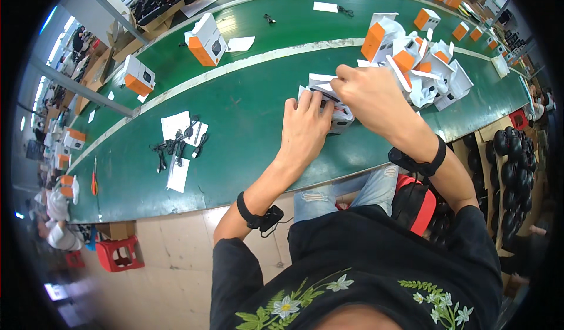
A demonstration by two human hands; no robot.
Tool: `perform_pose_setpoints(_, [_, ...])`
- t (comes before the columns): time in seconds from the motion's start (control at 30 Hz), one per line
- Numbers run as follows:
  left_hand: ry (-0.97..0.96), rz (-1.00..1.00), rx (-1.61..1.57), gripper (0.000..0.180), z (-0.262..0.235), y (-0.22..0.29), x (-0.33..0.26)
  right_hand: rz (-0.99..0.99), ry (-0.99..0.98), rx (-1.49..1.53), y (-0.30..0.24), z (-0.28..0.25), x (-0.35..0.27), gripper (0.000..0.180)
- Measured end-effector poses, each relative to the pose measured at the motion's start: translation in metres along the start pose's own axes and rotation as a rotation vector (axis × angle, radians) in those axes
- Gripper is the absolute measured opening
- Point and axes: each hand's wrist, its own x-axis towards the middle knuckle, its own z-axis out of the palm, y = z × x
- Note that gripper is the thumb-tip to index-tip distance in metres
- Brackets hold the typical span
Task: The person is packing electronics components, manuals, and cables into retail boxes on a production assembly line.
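Observation:
A small white carton [341, 124] with open flaps [320, 79] stands on the green table in front of me. My left hand [305, 122] grips its left side and upper edge with bent fingers. Above its right side my right hand [371, 96] is closed, fingertips pinched near the opening. Whatever is between those fingertips is hidden by the hand. Beyond my right hand lies a heap of opened white-and-orange cartons [426, 74]. To the left are several black cables [176, 146] on white paper slips [178, 175].
Orange-handled scissors [94, 180] lie at the table's left end. White-and-orange boxes [207, 42] stand on the green belt [264, 30] beyond a pale divider. A red stool [117, 253] is on the floor at left; black rounded items [512, 171] fill a rack at right.

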Motion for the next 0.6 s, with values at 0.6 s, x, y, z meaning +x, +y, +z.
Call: perform_pose_setpoints(0.6, [-0.198, 0.232, 0.027, 0.012, -0.012, -0.011, 0.021, 0.050, -0.030, -0.088, -0.015, 0.024, -0.018, 0.015])
